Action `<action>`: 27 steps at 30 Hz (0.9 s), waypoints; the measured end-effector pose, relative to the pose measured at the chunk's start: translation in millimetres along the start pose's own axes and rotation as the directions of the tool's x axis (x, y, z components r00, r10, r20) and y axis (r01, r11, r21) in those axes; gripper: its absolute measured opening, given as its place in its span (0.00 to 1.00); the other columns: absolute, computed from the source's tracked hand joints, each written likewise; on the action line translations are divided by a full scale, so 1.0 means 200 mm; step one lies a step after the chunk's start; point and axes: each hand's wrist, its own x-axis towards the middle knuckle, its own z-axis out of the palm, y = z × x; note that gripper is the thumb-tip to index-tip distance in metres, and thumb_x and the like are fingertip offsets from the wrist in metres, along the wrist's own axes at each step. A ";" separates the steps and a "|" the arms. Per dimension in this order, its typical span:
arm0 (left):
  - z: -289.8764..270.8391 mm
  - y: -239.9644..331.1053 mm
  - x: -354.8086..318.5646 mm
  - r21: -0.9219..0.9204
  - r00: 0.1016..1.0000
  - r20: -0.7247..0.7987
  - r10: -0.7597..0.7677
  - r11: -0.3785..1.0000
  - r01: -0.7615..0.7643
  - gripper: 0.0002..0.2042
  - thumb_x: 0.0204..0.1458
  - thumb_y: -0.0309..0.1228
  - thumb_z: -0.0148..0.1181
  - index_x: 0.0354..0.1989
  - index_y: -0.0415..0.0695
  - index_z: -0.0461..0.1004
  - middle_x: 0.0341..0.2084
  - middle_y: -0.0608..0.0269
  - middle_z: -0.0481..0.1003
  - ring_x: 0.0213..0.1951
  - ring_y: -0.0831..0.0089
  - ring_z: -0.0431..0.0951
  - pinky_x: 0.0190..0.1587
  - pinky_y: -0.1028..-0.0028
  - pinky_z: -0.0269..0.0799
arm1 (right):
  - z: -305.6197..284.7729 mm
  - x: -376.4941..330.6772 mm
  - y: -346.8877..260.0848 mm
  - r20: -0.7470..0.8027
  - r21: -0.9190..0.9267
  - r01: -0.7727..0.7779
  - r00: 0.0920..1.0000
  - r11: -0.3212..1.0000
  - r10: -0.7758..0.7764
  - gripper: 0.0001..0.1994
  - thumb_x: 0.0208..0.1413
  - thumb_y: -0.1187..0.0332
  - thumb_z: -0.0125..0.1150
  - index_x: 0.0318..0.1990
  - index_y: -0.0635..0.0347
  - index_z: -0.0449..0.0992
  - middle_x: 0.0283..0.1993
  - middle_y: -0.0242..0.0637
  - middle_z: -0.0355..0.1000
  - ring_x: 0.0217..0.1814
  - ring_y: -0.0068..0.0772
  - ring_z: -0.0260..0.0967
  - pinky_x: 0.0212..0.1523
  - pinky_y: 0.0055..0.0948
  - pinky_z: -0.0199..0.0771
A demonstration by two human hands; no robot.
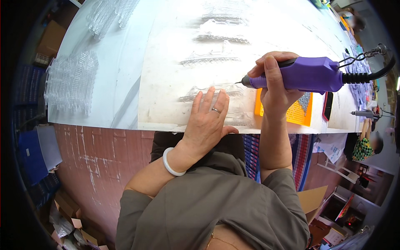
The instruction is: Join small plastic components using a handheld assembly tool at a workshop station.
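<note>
My right hand (273, 85) grips a purple corded electric screwdriver (314, 75), fingers wrapped round its front. The screwdriver lies almost level above the table, its thin bit pointing left. My left hand (206, 114) rests with stretched fingers on a clear plastic strip-like part (235, 92) near the table's front edge. The bit's tip is just above this part, apart from it as far as I can tell. Farther back, more clear parts (212, 59) lie in a row, some washed out by glare. A yellow perforated tray (307, 121) with small grey pieces sits behind my right wrist.
Stacks of clear plastic parts (71, 83) lie on the left of the white table (121, 89). A dark red-edged object (328, 106) is right of the tray. The screwdriver's black cable (383, 71) and hanging hook run off right. Another person (366, 146) works at the far right.
</note>
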 end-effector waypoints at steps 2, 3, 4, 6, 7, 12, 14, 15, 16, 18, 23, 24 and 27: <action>0.00 0.00 0.00 -0.001 1.000 0.005 -0.003 1.000 0.003 0.41 0.36 0.52 0.68 0.57 0.35 0.66 0.58 0.54 0.64 0.62 0.53 0.59 0.62 0.52 0.55 | 0.00 0.00 0.00 0.002 -0.002 -0.006 1.000 1.000 0.006 0.03 0.55 0.80 0.60 0.35 0.69 0.72 0.27 0.42 0.75 0.23 0.28 0.75 0.26 0.23 0.78; 0.00 0.00 0.00 0.001 1.000 0.005 -0.002 1.000 0.002 0.41 0.36 0.52 0.67 0.57 0.35 0.66 0.58 0.54 0.64 0.62 0.53 0.59 0.63 0.52 0.55 | 0.00 0.00 0.00 0.003 -0.008 -0.007 1.000 1.000 0.007 0.03 0.55 0.80 0.60 0.35 0.69 0.72 0.27 0.42 0.75 0.23 0.28 0.75 0.26 0.23 0.78; 0.00 0.00 0.00 0.002 1.000 0.004 -0.002 1.000 0.002 0.41 0.36 0.52 0.67 0.57 0.35 0.66 0.58 0.54 0.64 0.62 0.53 0.59 0.63 0.52 0.54 | 0.00 0.00 0.00 0.004 -0.014 -0.007 1.000 1.000 0.007 0.03 0.55 0.80 0.60 0.35 0.69 0.72 0.27 0.42 0.75 0.23 0.28 0.75 0.26 0.23 0.79; 0.00 0.00 0.00 -0.002 1.000 0.007 -0.004 1.000 0.004 0.42 0.36 0.52 0.67 0.57 0.35 0.66 0.58 0.54 0.64 0.62 0.53 0.59 0.63 0.53 0.54 | 0.00 0.00 0.00 0.009 -0.013 -0.003 1.000 1.000 0.003 0.03 0.54 0.81 0.60 0.35 0.69 0.72 0.27 0.42 0.74 0.23 0.28 0.75 0.26 0.23 0.79; 0.00 0.00 0.00 -0.005 1.000 0.009 -0.004 1.000 0.004 0.42 0.36 0.52 0.67 0.57 0.35 0.65 0.58 0.54 0.64 0.63 0.53 0.59 0.63 0.53 0.54 | 0.00 0.00 0.00 0.013 -0.013 0.002 1.000 1.000 -0.002 0.03 0.54 0.81 0.60 0.35 0.69 0.72 0.27 0.42 0.74 0.23 0.28 0.75 0.26 0.23 0.79; 0.01 -0.01 0.00 -0.008 1.000 0.007 -0.004 1.000 0.004 0.42 0.36 0.52 0.67 0.58 0.35 0.65 0.59 0.55 0.64 0.63 0.53 0.59 0.63 0.53 0.54 | 0.01 0.00 0.01 0.011 -0.009 -0.018 1.000 1.000 0.018 0.03 0.54 0.81 0.60 0.35 0.69 0.72 0.27 0.42 0.75 0.23 0.28 0.76 0.26 0.23 0.79; 0.01 -0.01 0.00 -0.008 1.000 0.006 -0.005 1.000 0.005 0.42 0.36 0.52 0.67 0.58 0.35 0.65 0.59 0.55 0.64 0.63 0.53 0.59 0.63 0.53 0.54 | 0.01 0.00 0.02 0.011 -0.022 -0.037 0.999 0.999 0.037 0.03 0.54 0.81 0.60 0.35 0.69 0.72 0.27 0.41 0.75 0.23 0.28 0.76 0.26 0.23 0.79; 0.01 -0.01 0.00 -0.006 1.000 0.007 -0.005 1.000 0.005 0.42 0.36 0.53 0.67 0.58 0.35 0.65 0.59 0.55 0.64 0.63 0.54 0.59 0.63 0.53 0.54 | 0.02 0.00 0.01 0.010 -0.011 -0.043 0.999 0.999 0.043 0.03 0.54 0.80 0.61 0.35 0.68 0.73 0.27 0.41 0.75 0.24 0.28 0.76 0.25 0.22 0.78; 0.01 -0.01 0.00 -0.004 1.000 0.009 -0.005 1.000 0.005 0.42 0.36 0.53 0.67 0.58 0.35 0.65 0.59 0.55 0.64 0.63 0.54 0.59 0.63 0.53 0.54 | 0.02 0.00 0.01 0.009 0.000 -0.049 0.999 0.999 0.049 0.03 0.54 0.80 0.61 0.35 0.68 0.73 0.27 0.40 0.74 0.24 0.27 0.76 0.25 0.20 0.77; 0.01 -0.01 0.00 -0.002 1.000 0.011 -0.007 1.000 0.007 0.42 0.36 0.52 0.67 0.58 0.35 0.65 0.59 0.55 0.64 0.63 0.54 0.59 0.63 0.53 0.54 | 0.02 0.00 0.01 0.028 -0.017 -0.067 0.997 0.998 0.067 0.03 0.54 0.80 0.61 0.35 0.68 0.73 0.26 0.40 0.74 0.24 0.27 0.76 0.24 0.19 0.75; 0.00 -0.01 0.00 0.006 1.000 -0.003 -0.009 1.000 0.009 0.41 0.36 0.52 0.68 0.57 0.36 0.66 0.58 0.56 0.64 0.62 0.55 0.60 0.62 0.54 0.55 | 0.01 0.03 0.01 0.079 -0.031 -0.125 0.989 0.992 0.128 0.04 0.53 0.80 0.62 0.34 0.67 0.73 0.25 0.37 0.74 0.24 0.25 0.76 0.22 0.16 0.72; 0.01 0.00 0.00 0.009 1.000 -0.009 -0.008 1.000 0.008 0.41 0.36 0.51 0.68 0.56 0.36 0.66 0.58 0.57 0.64 0.62 0.55 0.60 0.62 0.54 0.56 | 0.01 0.03 0.01 0.083 -0.069 -0.139 0.986 0.988 0.145 0.03 0.53 0.80 0.60 0.34 0.67 0.73 0.25 0.39 0.74 0.22 0.26 0.74 0.23 0.19 0.74; 0.01 0.00 0.01 0.019 1.000 -0.016 -0.003 1.000 0.003 0.40 0.35 0.51 0.69 0.56 0.36 0.67 0.57 0.57 0.64 0.61 0.56 0.60 0.61 0.54 0.56 | 0.02 0.03 0.01 0.095 -0.098 -0.176 0.978 0.979 0.185 0.03 0.52 0.81 0.59 0.33 0.67 0.73 0.26 0.40 0.74 0.21 0.27 0.73 0.25 0.23 0.77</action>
